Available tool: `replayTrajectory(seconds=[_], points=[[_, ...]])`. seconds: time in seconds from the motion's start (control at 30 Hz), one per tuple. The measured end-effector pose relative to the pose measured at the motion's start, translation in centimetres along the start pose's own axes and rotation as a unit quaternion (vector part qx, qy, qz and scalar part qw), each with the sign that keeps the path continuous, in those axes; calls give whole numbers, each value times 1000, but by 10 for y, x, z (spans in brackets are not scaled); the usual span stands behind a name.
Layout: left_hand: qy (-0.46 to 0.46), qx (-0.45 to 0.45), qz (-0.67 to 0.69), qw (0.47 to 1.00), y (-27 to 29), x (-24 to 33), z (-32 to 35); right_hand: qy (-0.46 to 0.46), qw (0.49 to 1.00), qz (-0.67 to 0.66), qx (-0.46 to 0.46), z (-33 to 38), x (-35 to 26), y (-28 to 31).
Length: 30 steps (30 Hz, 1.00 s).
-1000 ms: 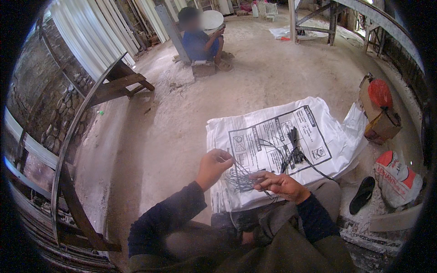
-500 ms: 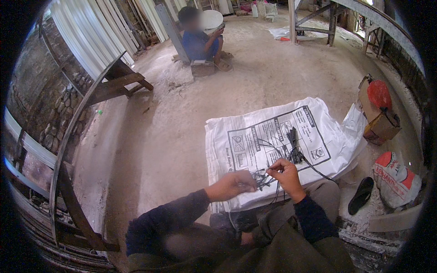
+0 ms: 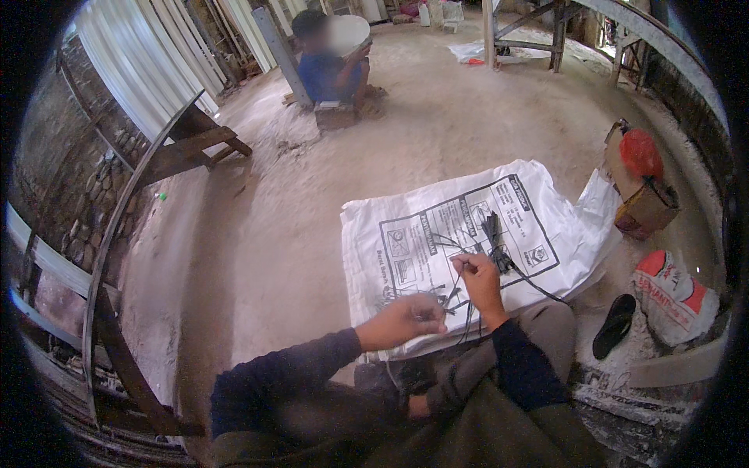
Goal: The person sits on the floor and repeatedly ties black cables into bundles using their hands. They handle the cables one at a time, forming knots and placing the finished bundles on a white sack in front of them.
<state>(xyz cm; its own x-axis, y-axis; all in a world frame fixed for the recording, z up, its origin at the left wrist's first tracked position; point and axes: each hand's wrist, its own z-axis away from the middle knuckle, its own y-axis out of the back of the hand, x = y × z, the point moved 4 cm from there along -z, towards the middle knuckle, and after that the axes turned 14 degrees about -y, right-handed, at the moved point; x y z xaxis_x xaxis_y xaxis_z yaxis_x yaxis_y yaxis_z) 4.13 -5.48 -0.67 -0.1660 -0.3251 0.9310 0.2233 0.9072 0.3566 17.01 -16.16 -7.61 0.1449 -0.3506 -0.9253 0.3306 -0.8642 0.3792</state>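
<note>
Over a white printed sack (image 3: 360, 234) spread before my crossed legs, both hands work with thin black cords. My right hand (image 3: 481, 287) pinches a black cord between thumb and fingertips. To its lower left, my left hand (image 3: 406, 320) is closed with curled fingers around thin dark strands; exactly how many is unclear. Loose cord ends hang between and below the hands. A bundle of black cords (image 3: 499, 251) lies on the sack just beyond my right hand, and one longer strand runs from it toward my right knee.
A black sandal (image 3: 615, 326), a red-and-white bag (image 3: 675, 300) and a cardboard box (image 3: 647, 209) with a red bundle (image 3: 641, 154) stand to the right. A wooden bench (image 3: 187, 152) is at left. Farther off, a seated person (image 3: 324, 74) holds a round white object (image 3: 349, 33).
The view has shifted slightly, so the scene sits a little left and higher. My left hand has come slightly nearer me, and the gap between my hands has widened a little.
</note>
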Motion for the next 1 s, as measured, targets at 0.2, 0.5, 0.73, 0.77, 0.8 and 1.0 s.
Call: replayTrajectory(seconds=[0.2, 0.5, 0.73, 0.77, 0.8, 1.0], points=[[27, 212, -22, 977, 51, -7, 14, 40, 998, -43, -27, 1, 2, 14], [17, 339, -103, 935, 84, -30, 31, -62, 806, -288, -513, 41, -25, 0], [42, 304, -132, 943, 75, -36, 28, 40, 814, -231, -532, 52, -39, 0], [58, 283, -146, 946, 72, -33, 27, 49, 817, -221, -530, 53, -37, -1], [75, 261, -160, 949, 69, -28, 26, 58, 821, -212, -528, 53, -36, -3], [76, 170, -146, 972, 56, -41, 26, -35, 875, -128, -466, 56, -51, 3]])
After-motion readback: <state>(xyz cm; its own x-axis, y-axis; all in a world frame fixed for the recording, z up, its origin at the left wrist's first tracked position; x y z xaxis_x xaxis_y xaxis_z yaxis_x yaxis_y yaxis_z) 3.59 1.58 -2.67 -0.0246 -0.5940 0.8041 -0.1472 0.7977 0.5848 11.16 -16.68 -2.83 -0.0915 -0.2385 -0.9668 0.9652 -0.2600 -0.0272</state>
